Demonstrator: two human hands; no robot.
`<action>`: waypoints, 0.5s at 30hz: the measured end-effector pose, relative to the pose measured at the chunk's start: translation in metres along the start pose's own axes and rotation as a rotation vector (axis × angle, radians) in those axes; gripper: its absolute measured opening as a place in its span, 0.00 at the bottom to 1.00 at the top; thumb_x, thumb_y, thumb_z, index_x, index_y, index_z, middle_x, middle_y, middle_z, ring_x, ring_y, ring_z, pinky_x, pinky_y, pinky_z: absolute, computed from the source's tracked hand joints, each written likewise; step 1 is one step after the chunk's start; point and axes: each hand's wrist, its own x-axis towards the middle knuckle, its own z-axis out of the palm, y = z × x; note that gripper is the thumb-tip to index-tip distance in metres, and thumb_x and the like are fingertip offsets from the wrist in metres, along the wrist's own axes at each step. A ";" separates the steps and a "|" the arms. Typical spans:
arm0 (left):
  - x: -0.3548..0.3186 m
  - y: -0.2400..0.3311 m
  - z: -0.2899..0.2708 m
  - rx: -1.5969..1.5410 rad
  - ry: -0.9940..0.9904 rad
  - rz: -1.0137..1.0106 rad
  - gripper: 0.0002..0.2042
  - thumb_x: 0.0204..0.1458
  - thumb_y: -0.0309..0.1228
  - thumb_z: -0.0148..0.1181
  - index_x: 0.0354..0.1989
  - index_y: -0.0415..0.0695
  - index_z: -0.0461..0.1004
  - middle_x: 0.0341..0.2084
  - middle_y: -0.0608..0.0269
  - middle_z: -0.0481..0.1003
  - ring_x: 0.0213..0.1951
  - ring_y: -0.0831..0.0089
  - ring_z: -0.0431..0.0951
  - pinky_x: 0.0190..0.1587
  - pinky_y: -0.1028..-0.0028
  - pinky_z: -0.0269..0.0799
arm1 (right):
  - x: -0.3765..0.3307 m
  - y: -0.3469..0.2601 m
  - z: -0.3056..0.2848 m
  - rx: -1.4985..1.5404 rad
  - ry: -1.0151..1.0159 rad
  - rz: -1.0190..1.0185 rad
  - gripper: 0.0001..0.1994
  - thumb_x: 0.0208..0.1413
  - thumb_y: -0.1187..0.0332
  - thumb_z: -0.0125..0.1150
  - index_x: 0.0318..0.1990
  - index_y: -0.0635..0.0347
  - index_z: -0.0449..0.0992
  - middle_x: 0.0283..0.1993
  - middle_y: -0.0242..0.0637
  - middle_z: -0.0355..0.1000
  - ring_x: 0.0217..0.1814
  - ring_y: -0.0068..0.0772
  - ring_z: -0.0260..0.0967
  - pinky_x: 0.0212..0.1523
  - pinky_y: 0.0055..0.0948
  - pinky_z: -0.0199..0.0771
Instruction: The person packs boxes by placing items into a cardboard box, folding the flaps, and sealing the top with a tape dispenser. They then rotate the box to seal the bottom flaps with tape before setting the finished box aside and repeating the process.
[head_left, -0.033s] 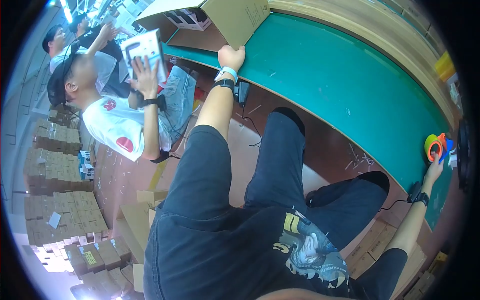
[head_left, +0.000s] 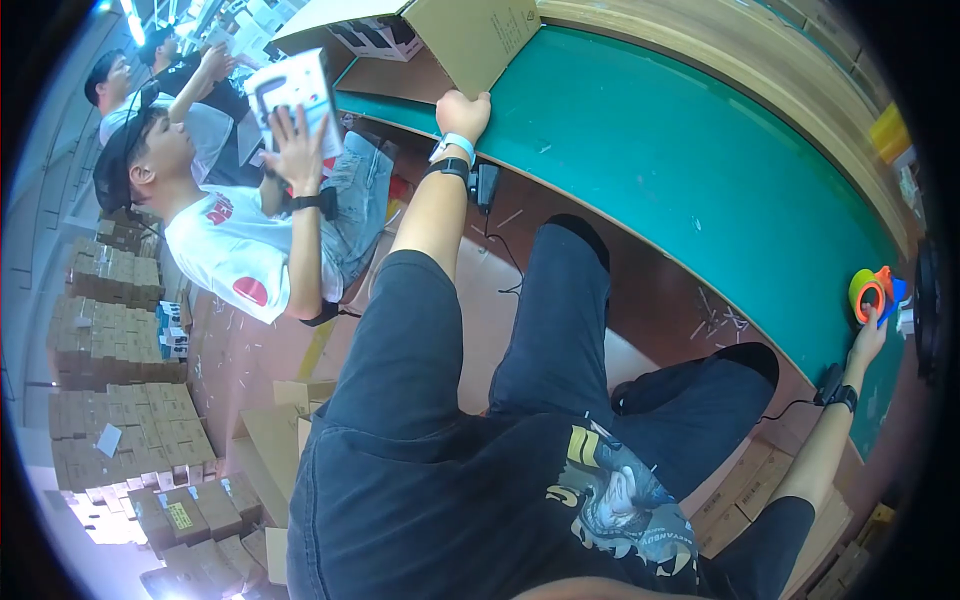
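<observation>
Left hand is closed at the edge of the cardboard box, set on the green counter. Orange tape dispenser is gripped by the right hand at the counter's right end.

I see small dark marks on the flap of the open box, too tiny for me to read. The black shirt has pale letters by its picture, and the co-worker's white shirt has red print on it. A yellow label with small print sits on a brown box, too blurry to read.
</observation>
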 end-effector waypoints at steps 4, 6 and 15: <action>0.000 0.001 -0.002 -0.023 0.008 -0.003 0.21 0.43 0.42 0.68 0.33 0.31 0.79 0.33 0.37 0.79 0.40 0.46 0.80 0.48 0.59 0.75 | 0.001 0.001 -0.003 -0.009 0.011 0.016 0.19 0.61 0.62 0.56 0.55 0.63 0.74 0.42 0.32 0.78 0.39 0.23 0.73 0.39 0.26 0.70; 0.001 0.001 -0.004 -0.036 0.018 -0.002 0.21 0.43 0.42 0.68 0.33 0.31 0.80 0.33 0.37 0.79 0.40 0.46 0.80 0.48 0.59 0.75 | 0.001 0.000 -0.002 0.011 0.017 0.017 0.19 0.61 0.61 0.56 0.55 0.63 0.74 0.43 0.31 0.78 0.39 0.23 0.73 0.38 0.26 0.70; 0.005 0.003 0.002 -0.013 -0.014 0.043 0.20 0.44 0.40 0.67 0.33 0.31 0.79 0.33 0.36 0.78 0.40 0.46 0.80 0.47 0.59 0.75 | 0.000 0.000 -0.007 -0.038 0.019 -0.008 0.19 0.61 0.63 0.57 0.55 0.63 0.74 0.43 0.32 0.77 0.40 0.23 0.73 0.41 0.25 0.70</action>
